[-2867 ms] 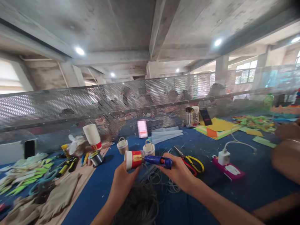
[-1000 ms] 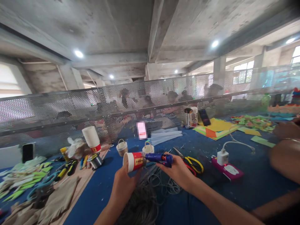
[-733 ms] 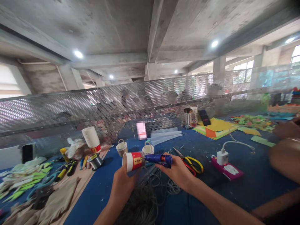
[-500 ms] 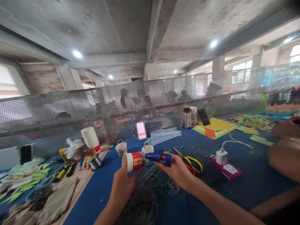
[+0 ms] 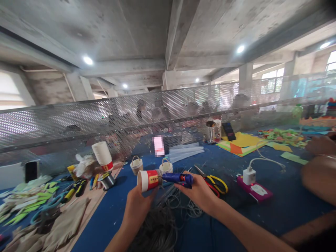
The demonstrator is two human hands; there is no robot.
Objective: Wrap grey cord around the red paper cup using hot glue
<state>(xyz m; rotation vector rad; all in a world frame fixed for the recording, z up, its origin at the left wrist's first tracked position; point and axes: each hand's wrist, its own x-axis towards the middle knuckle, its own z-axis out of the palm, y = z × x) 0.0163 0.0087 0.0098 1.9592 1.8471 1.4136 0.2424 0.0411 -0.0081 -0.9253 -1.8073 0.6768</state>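
Observation:
My left hand [image 5: 140, 202] is closed round a red and white paper cup [image 5: 150, 180], tipped on its side with its open mouth to the left. In my right hand [image 5: 198, 190] is a blue glue gun [image 5: 177, 178], its nozzle at the cup's base; whether it touches I cannot tell. Just behind them stand two small white cups with handles, one at the left [image 5: 136, 166] and one [image 5: 166, 166] partly hidden by the glue gun. Beneath my hands lies a tangle of grey cord [image 5: 160, 227]. Scissors with yellow and red handles [image 5: 217, 184] rest right of my right hand.
A leaning stack of paper cups [image 5: 102, 155] tops a wire spool [image 5: 108, 182] at left, near cutters and a beige glove [image 5: 67, 224]. A purple power strip [image 5: 256, 189] with a white charger lies at right. Another person's arm [image 5: 319, 175] is at the right edge. A perforated metal screen [image 5: 126, 133] runs behind.
Both hands keep nearly the same pose, with the cup and glue gun still together. The whole view has shifted very slightly.

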